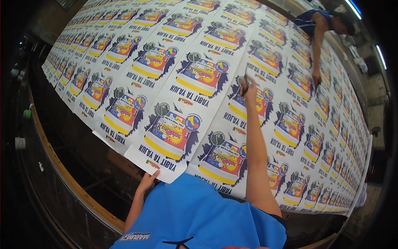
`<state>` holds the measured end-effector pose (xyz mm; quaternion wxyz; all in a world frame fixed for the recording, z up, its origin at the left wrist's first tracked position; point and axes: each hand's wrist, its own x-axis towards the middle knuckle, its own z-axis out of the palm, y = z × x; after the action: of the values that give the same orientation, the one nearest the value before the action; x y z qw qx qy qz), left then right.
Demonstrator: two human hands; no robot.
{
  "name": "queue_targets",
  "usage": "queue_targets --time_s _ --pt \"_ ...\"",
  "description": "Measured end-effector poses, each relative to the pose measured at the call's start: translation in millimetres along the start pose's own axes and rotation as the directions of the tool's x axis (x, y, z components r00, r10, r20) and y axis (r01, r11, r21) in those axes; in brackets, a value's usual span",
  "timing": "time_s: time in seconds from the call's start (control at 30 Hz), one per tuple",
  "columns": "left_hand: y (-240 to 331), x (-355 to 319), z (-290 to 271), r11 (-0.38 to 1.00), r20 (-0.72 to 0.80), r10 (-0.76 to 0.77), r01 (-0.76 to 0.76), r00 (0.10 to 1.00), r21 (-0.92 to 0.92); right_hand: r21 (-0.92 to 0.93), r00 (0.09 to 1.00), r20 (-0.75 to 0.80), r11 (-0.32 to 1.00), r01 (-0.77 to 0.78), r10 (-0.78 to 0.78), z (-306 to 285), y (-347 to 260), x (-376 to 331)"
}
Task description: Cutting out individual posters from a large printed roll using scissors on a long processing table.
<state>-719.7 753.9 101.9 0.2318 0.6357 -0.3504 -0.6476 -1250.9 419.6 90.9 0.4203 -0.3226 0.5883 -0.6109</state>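
A wide white sheet [215, 120] with rows of repeated blue, red and yellow prints covers the table. My left hand [148, 181] pinches the near corner of a loose printed strip [166, 135], which hangs a little over the table's near edge. The strip's long right side lies apart from the prints beside it. Farther off, my right arm reaches out over the sheet, and my right hand [250, 90] is closed around dark-handled scissors [245, 84]. Their blades are hard to make out against the print.
At the far right a person in a blue top [311, 21] leans over the table, one hand [317, 79] on the sheet. Along the left runs a dark ledge with a wooden edge [62, 170]. A white cup-like container [20, 143] stands beyond it.
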Motion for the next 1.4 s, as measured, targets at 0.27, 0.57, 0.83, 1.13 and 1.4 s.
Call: queue_targets --time_s 0.27,0.57,0.83,1.13,1.4 --pt "-13 6 -6 0.995 0.285 0.036 -0.009 0.958 -0.095 -0.027 0.959 -0.209 0.979 -0.203 0.193 -127 8 -252" --pt "-82 28 40 0.949 0.542 -0.268 0.121 0.797 0.291 0.018 0.910 -0.335 0.967 -0.253 0.244 -168 -8 -524" --pt "-99 -37 218 0.967 0.749 -0.117 0.247 0.652 -0.064 0.021 0.825 -0.173 0.839 -0.543 0.538 -168 -6 -709" --pt "-100 -70 243 0.976 0.525 0.214 -0.155 0.824 -0.155 0.050 0.872 -0.007 0.871 -0.489 0.490 -136 -14 -693" --pt "-103 -74 233 0.977 0.541 0.212 -0.196 0.814 -0.088 0.072 0.947 -0.137 0.957 -0.282 0.290 -123 0 -690"
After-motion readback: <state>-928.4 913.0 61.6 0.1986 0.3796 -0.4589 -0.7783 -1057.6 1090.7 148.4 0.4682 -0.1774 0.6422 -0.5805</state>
